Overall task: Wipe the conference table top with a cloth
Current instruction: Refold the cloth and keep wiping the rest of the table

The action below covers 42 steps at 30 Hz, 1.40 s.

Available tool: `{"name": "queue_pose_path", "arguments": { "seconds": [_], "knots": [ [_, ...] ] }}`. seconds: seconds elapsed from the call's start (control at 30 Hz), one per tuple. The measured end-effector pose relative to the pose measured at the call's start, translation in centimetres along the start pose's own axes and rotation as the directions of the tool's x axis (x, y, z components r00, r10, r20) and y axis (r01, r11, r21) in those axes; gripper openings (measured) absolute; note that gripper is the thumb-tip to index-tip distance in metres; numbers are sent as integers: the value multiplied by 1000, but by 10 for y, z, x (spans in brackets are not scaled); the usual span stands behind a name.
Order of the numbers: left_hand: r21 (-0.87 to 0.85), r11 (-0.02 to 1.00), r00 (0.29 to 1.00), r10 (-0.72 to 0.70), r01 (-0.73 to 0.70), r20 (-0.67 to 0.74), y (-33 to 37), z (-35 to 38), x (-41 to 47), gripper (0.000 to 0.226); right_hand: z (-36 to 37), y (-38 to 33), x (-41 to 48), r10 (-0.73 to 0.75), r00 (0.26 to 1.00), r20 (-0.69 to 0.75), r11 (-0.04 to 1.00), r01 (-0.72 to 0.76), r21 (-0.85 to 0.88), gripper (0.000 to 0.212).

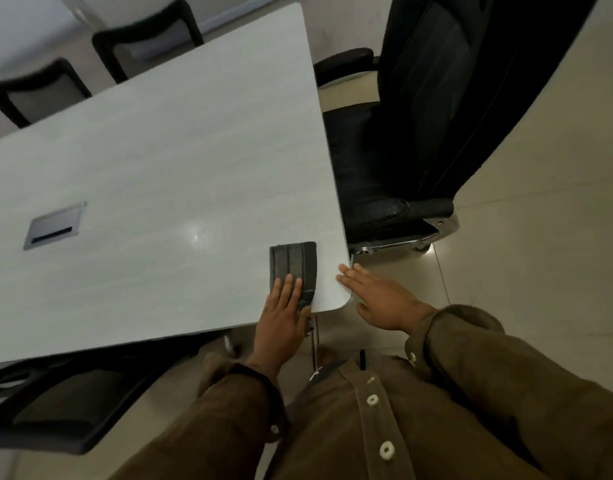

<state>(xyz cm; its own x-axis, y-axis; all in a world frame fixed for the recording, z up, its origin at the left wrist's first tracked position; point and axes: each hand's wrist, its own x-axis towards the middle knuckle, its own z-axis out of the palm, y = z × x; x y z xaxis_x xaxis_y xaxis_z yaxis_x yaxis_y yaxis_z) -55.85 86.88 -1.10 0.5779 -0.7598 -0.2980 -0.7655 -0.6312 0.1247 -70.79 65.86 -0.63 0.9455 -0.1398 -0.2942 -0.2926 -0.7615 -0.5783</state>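
Left hand [283,311] lies flat, fingers straight, pressing the folded grey cloth [293,268] onto the conference table top [159,161] by its lower-right corner. Right hand [378,299], fingers straight and together, rests at that corner's edge. Best kept flat and even, pushing long overlapping strokes toward the cable port [55,225] at left.

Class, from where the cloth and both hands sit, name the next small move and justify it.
Probably push the cloth forward along the table with the left hand: its flat fingers press the cloth at the near corner, and most of the top lies ahead.
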Motion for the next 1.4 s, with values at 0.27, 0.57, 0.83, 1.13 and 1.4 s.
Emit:
{"name": "queue_pose_path", "arguments": {
  "seconds": [0.27,0.57,0.83,1.13,1.4],
  "knots": [
    [-74,996,998,-38,43,58,44,-29,64,57,22,-13,-25,150,986,-66,982,-141,126,74],
    [8,943,943,331,-332,37,-9,-3,13,64,58,-37,-26,353,921,-165,894,-280,351,81],
    [89,945,949,315,-315,23,3,-2,46,103,76,-57,-56,608,780,-145,720,-465,515,64],
    [145,874,874,478,-463,-87,-11,32,11,74,82,-65,-116,810,571,-132,459,-479,748,40],
    [62,964,965,261,-259,-33,26,27,2,66,50,-37,-122,766,640,-56,479,-511,714,38]
  ]
}}
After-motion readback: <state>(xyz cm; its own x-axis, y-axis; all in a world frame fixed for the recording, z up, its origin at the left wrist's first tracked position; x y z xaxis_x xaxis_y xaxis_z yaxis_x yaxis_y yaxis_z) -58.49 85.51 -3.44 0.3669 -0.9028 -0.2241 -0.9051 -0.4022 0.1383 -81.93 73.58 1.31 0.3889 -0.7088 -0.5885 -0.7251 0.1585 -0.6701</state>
